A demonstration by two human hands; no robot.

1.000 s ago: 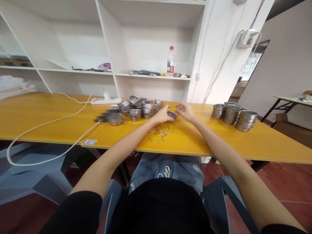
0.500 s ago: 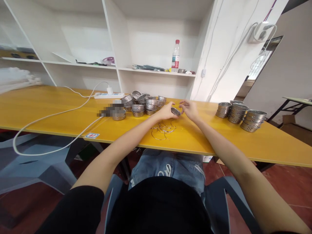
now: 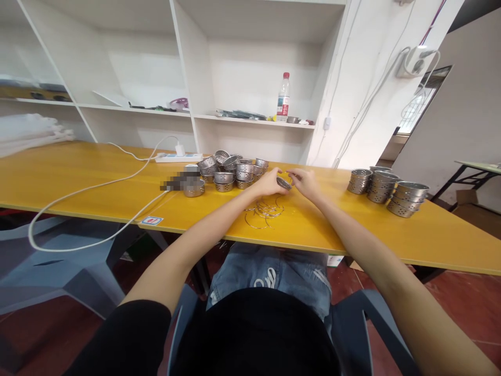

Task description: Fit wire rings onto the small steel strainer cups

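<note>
My left hand (image 3: 270, 182) is closed around a small perforated metal strainer basket (image 3: 284, 183), tilted with its opening towards my right hand. My right hand (image 3: 305, 182) is beside the basket's rim, its thumb and forefinger pinched together. Whatever is in that pinch is too thin to make out. Below both hands, several thin curved metal wires (image 3: 266, 210) lie in a loose heap on the yellow table (image 3: 309, 224). Beyond my left wrist is a pile of similar strainer baskets (image 3: 224, 177), some tipped over.
To the right stand several stacks of strainer baskets (image 3: 407, 199). At left are a power strip (image 3: 183, 157), a looping white cable (image 3: 78, 249) and a pixelated dark object (image 3: 180, 179). White shelves behind hold a plastic bottle (image 3: 283, 99). A grey-blue chair (image 3: 70, 261) is at left.
The whole view has shifted slightly, with things appearing a little lower. My right hand's fingers have come closer to the basket's rim; my left hand still holds the basket.
</note>
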